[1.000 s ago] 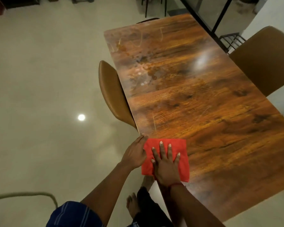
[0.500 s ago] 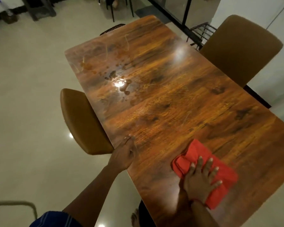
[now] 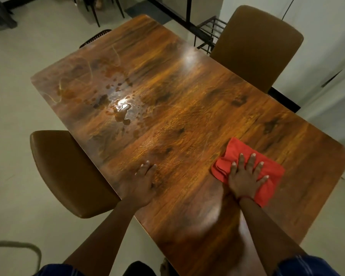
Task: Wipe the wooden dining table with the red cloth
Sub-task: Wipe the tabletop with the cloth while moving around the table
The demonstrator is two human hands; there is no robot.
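I have the right hand (image 3: 245, 176) spread flat on the red cloth (image 3: 267, 176), left hand (image 3: 141, 184) flat on the counter (image 3: 187, 106); next, sweep toward the wet patch (image 3: 120, 108)

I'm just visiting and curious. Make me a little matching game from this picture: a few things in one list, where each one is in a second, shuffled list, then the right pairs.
Things:
1. red cloth
2. left hand
3. puddle
4. left chair

Places:
A. resting on bare wood near the table's left edge
B. pushed in at the table's left side
C. under the flat right hand
D. far part of the table, away from both hands

Pairs: 1-C, 2-A, 3-D, 4-B
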